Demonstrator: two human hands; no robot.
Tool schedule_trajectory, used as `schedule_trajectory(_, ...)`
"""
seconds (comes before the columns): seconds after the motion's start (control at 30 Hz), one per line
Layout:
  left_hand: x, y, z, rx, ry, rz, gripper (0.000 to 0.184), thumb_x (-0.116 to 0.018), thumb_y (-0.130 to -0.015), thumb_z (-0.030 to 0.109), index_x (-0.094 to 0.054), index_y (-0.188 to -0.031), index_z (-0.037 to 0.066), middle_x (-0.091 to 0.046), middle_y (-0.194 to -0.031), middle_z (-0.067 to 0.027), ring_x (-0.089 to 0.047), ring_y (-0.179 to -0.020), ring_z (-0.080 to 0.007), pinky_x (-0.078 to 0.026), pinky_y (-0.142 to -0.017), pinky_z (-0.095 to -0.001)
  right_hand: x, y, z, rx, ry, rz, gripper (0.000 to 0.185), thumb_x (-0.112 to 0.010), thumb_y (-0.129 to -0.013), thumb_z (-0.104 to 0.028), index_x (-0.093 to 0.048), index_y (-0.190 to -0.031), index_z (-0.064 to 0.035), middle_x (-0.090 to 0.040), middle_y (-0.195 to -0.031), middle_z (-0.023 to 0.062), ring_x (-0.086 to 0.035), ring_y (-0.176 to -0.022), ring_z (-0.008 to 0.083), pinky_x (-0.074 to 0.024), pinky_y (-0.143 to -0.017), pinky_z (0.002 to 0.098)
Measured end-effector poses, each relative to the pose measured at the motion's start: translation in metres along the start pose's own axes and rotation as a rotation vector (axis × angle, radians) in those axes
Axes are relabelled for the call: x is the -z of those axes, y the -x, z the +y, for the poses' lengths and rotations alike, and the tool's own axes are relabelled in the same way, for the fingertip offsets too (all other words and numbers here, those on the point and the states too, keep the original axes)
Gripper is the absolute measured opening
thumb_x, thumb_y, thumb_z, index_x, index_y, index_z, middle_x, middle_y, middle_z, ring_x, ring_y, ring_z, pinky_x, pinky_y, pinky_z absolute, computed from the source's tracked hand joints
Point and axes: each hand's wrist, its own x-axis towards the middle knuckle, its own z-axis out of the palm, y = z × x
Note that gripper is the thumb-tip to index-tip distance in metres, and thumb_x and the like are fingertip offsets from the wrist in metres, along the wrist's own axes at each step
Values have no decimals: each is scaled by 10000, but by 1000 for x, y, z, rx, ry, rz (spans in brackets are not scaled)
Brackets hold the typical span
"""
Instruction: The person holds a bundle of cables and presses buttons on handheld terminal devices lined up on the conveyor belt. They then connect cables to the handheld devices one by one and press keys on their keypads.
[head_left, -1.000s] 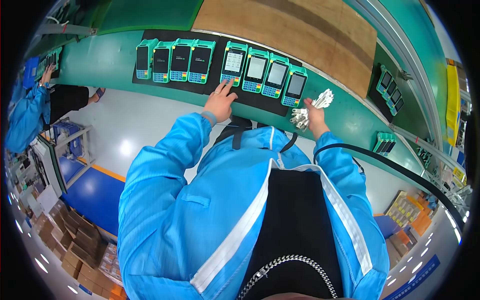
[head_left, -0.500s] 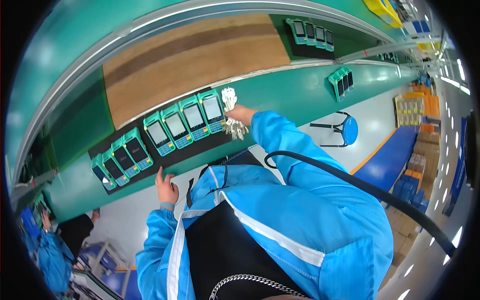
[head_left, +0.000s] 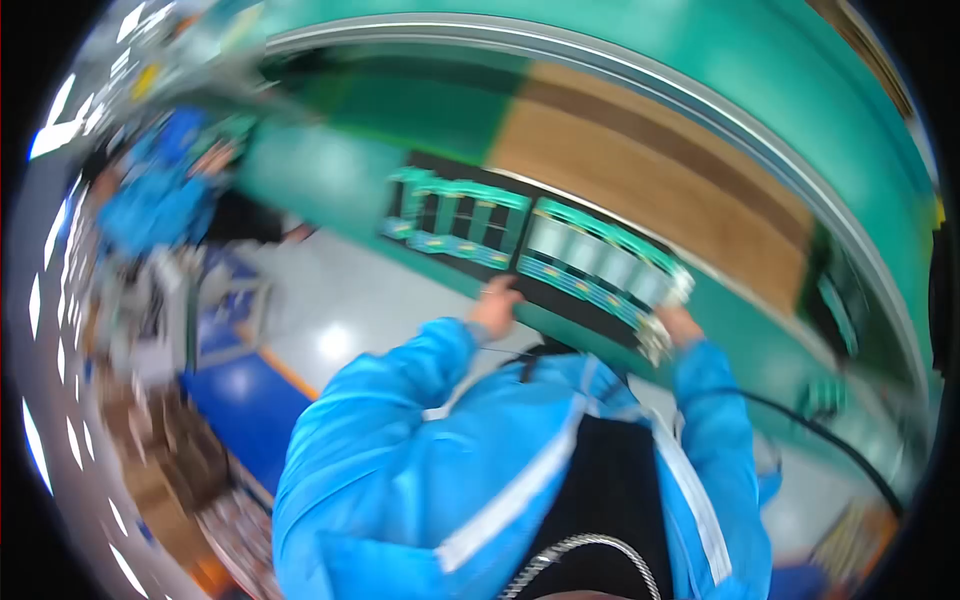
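Observation:
Two groups of green card terminals lie side by side on black mats, blurred by motion. The left group point(head_left: 457, 218) has dark screens, the right group point(head_left: 590, 257) light screens. My left hand point(head_left: 497, 305) is at the front edge of the mats, just below the gap between the groups; its fingers are smeared. My right hand point(head_left: 678, 325) is closed around a bundle of white cables point(head_left: 655, 340) beside the right end of the right group.
A wooden board point(head_left: 660, 170) lies behind the terminals on the green bench point(head_left: 345, 165). Another person point(head_left: 160, 205) in blue works at the far left. More terminals point(head_left: 825, 398) stand at the right. A black strap or hose point(head_left: 830, 435) crosses near my right arm.
The view has swung back to the left and blurred. My left hand, earlier with a finger on a terminal's keypad, is now off it near the mat edge. My right hand still holds the cables.

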Motion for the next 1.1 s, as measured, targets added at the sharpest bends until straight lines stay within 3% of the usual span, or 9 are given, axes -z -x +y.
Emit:
schedule_trajectory(0.1, 3, -5, 6, 55, 89, 38, 391, -625, -678, -32, -651, -1042, 108, -412, -1422, -242, -425, -1281, -448, -390, -1076, -485, 25, -26, 27, -311, -49, 40, 490, -556, -899, -181, -482, -1358, -26, -639, -1159, 153, -633, -995, 309, -537, -801, 462)
schedule_trajectory(0.17, -2, -11, 6, 104, 67, 57, 472, -595, -710, -5, -591, -1170, 104, -405, -1417, -236, -441, -1250, -457, -398, -1065, -490, 55, -40, 69, -82, 272, 151, 451, -572, -882, -90, -492, -1309, 31, -620, -1186, 186, -645, -943, 315, -546, -783, 440)
schedule_trajectory(0.37, -83, -64, -51, 354, 138, 72, 654, -647, -694, 117, -468, -1309, -11, -411, -1396, -269, -432, -1261, -456, -374, -1075, -479, 50, -21, 47, -201, 559, 293, 394, -597, -787, -147, -613, -1045, 150, -667, -1007, 237, -639, -894, 280, -504, -762, 427)
schedule_trajectory(0.43, -100, -80, -50, 349, 320, 14, 647, -631, -703, 120, -461, -1311, -23, -432, -1377, -268, -436, -1277, -425, -375, -1081, -468, 59, -23, 45, -129, 1139, 102, 321, -573, -795, -240, -703, -938, 16, -661, -982, 304, -657, -926, 427, -505, -818, 496)
schedule_trajectory(0.6, -138, -122, -39, 613, 648, 36, 569, -706, -761, 219, -523, -1246, -14, -631, -1099, -203, -617, -1035, -330, -493, -909, -401, 49, -9, 52, 42, 276, 442, 330, -643, -780, -27, -590, -1055, 149, -673, -959, 201, -652, -869, 296, -504, -780, 395)
schedule_trajectory(0.73, -161, -133, -44, 630, 645, -19, 573, -751, -739, 291, -577, -1224, 40, -646, -1129, -207, -621, -1074, -358, -485, -942, -386, 62, -13, 39, 140, 430, 430, 298, -604, -820, -16, -594, -1090, 112, -675, -1014, 193, -649, -927, 262, -501, -821, 380)
schedule_trajectory(0.87, -117, -133, 9, 508, 925, -206, 486, -682, -806, 127, -554, -1256, -4, -640, -1183, -178, -604, -1126, -311, -475, -953, -401, 94, -18, -12, 186, 551, 400, 319, -563, -825, -1, -599, -1128, 90, -682, -1015, 193, -662, -943, 256, -503, -843, 379)
schedule_trajectory(0.97, -173, -158, 27, 490, 937, 157, 367, -621, -851, 34, -570, -1212, -7, -667, -1075, -128, -630, -977, -237, -496, -884, -384, 127, -16, -50, 322, 344, 382, 366, -569, -827, -17, -571, -1180, 79, -660, -1068, 194, -646, -1001, 269, -493, -873, 384)
schedule_trajectory(1.1, -181, -145, 59, 445, 975, 31, 435, -663, -816, 85, -554, -1235, 47, -668, -1084, -148, -642, -992, -266, -524, -816, -411, 177, -43, -78, 360, 634, 255, 371, -607, -830, -80, -587, -1171, 65, -659, -1115, 237, -637, -1077, 351, -487, -900, 416)
